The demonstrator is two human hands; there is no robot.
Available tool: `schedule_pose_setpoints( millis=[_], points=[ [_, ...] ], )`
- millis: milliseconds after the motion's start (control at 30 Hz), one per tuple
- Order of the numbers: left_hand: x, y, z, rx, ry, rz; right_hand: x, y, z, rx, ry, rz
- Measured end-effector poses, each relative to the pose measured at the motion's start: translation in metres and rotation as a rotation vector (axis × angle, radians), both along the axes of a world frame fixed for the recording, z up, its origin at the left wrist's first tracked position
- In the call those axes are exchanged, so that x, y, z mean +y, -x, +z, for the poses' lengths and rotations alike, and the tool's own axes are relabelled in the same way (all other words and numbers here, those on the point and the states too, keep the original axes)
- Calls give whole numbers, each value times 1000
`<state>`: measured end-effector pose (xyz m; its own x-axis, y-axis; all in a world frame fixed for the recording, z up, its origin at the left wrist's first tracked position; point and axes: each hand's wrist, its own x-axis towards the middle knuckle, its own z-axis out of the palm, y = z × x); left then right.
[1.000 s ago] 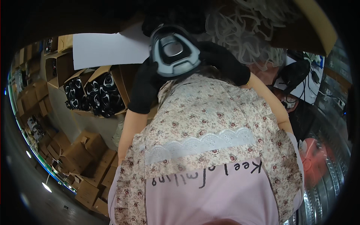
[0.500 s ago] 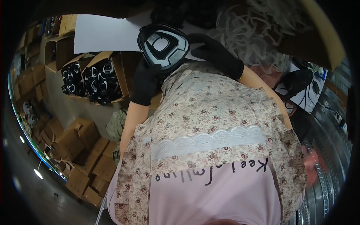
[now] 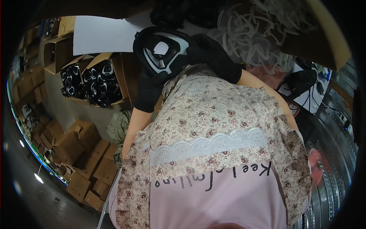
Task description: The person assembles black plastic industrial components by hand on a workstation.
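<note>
A rounded, triangular black-and-grey mask frame (image 3: 173,42) is held up over the front edge of the white work table, its central opening showing the white behind it. My left hand (image 3: 149,88), in a black glove, grips the lower left rim. On the right side, my right hand (image 3: 213,55), also black-gloved, closes on the frame, with its fingertips partly hidden against the dark rim. Dark parts (image 3: 167,16) lie on the table just beyond the frame.
A heap of translucent curved plastic pieces (image 3: 255,42) lies right of my hands, beside a cardboard flap (image 3: 329,34). Open cartons of similar black-and-grey pieces (image 3: 102,82) stand at left. Brown boxes (image 3: 78,143) are stacked on the floor. Cables and a white surface (image 3: 310,97) are at right.
The mask frame has tilted and shifted slightly left. My right hand, formerly with fingers loosely beside it, has moved left and closed on its right side.
</note>
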<state>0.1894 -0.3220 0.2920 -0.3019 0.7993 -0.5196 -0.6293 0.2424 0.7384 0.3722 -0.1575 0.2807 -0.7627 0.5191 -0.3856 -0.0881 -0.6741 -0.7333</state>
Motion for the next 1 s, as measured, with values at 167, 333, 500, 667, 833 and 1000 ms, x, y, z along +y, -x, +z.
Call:
schedule_pose_setpoints(
  millis=[167, 333, 500, 667, 833, 1000],
  points=[
    [7, -19, 17, 404, 8, -83, -7, 2, -23, -58, -214, -19],
    [-5, -24, 12, 769, 72, -223, -4, 11, -66, -251, -342, 254],
    [-85, 35, -112, 475, 241, -245, -2, 5, -82, -354, -484, 235],
    [-67, 68, -175, 1444, 728, -345, 28, -50, -95, -339, -543, 97],
    [105, 61, -169, 1495, 383, -249, 73, -126, -110, -916, -1484, -391],
    [151, 148, -253, 984, 459, -174, 104, -127, -125, -1186, -1404, -371]
  ],
)
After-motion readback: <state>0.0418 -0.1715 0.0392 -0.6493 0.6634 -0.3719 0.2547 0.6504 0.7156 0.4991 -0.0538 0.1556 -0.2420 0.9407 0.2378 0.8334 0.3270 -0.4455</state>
